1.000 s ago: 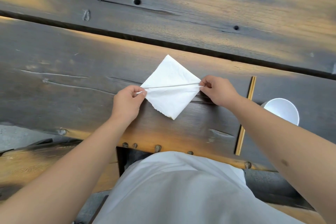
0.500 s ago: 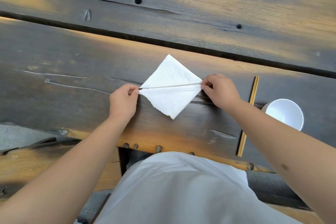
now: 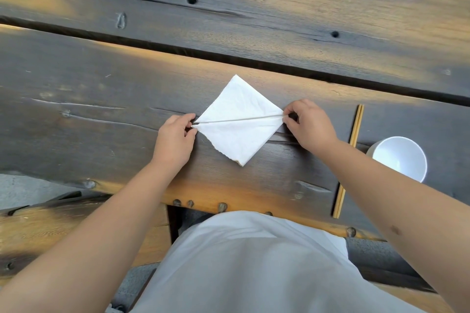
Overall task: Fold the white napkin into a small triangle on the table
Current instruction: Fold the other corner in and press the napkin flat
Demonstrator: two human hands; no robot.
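Your left hand [image 3: 175, 141] pinches the white napkin's [image 3: 239, 122] left corner, your right hand [image 3: 309, 126] pinches its right corner; the napkin lies between them as a diamond on the table [image 3: 101, 99].

Head-worn camera looks steeply down (close) at the table [image 3: 76, 99].
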